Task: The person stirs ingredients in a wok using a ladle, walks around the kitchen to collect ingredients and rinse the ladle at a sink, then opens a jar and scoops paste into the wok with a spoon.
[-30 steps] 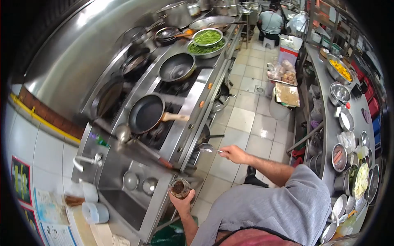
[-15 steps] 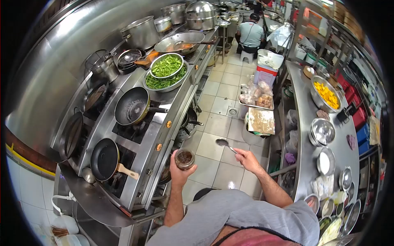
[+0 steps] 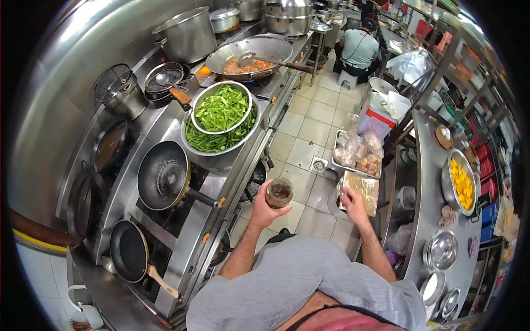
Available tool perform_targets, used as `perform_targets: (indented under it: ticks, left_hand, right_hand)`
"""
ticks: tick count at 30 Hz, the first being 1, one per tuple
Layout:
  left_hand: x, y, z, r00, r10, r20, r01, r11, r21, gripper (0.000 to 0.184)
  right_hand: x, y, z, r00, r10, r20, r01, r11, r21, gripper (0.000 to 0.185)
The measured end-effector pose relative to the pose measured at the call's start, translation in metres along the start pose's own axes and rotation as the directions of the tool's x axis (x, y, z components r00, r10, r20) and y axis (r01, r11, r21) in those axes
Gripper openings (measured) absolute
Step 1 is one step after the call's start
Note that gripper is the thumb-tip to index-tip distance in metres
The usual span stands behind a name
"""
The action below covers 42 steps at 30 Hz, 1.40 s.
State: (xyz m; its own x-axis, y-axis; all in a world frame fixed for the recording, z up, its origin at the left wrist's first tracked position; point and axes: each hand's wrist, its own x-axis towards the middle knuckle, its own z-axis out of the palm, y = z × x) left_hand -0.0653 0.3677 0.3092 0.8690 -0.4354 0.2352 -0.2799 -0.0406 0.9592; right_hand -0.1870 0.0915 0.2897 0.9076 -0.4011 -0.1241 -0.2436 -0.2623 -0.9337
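Note:
My left hand (image 3: 265, 212) is wrapped round a small glass jar (image 3: 279, 192) with a dark brown content, tilted so that its open mouth faces me. My right hand (image 3: 353, 203) is closed, over a piece of cardboard (image 3: 366, 193) lower down in the aisle. The spoon seen in it half a second ago is hard to make out now against the pale background. To the left on the stove stand a black wok-shaped pan (image 3: 163, 175) with pale residue and a black frying pan (image 3: 128, 251) with a wooden handle.
Cut green vegetables fill a bowl (image 3: 247, 126) stacked on a larger one. Beyond is a large wok (image 3: 265, 51) with food and a ladle. Bagged food sits in a tray (image 3: 333, 161) in the aisle. Steel bowls (image 3: 441, 248) line the right counter. A person (image 3: 358, 47) sits farther off.
The view has shifted forward along the aisle. My left hand has carried the jar forward and right. My right hand has moved forward and right, over the cardboard; the spoon no longer shows clearly.

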Motion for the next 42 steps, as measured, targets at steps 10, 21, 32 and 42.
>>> perform_targets:
  ticks: [10,21,32,42]
  left_hand:
    - [0.136,-0.032,0.024,0.996,-0.08,-0.031,0.08,0.997,-0.003,0.082]
    - [0.232,-0.056,0.088,0.859,-0.169,-0.483,0.161,0.985,-0.058,0.083]
    - [0.286,-0.075,0.091,0.826,-0.231,-0.515,0.242,0.969,-0.047,0.087]
    - [0.294,-0.067,0.084,0.839,-0.226,-0.494,0.27,0.963,0.019,0.087]
  right_hand:
    - [0.299,-0.171,-0.017,0.735,-0.677,0.027,0.543,0.565,-0.621,0.046]
    - [0.555,-0.207,0.017,0.825,-0.277,0.493,0.561,0.289,-0.776,0.055]
    - [0.538,-0.302,-0.179,0.632,-0.17,0.756,0.774,0.175,-0.608,0.067]
    - [0.64,-0.203,0.013,0.758,-0.392,0.522,0.644,0.578,-0.501,0.054]
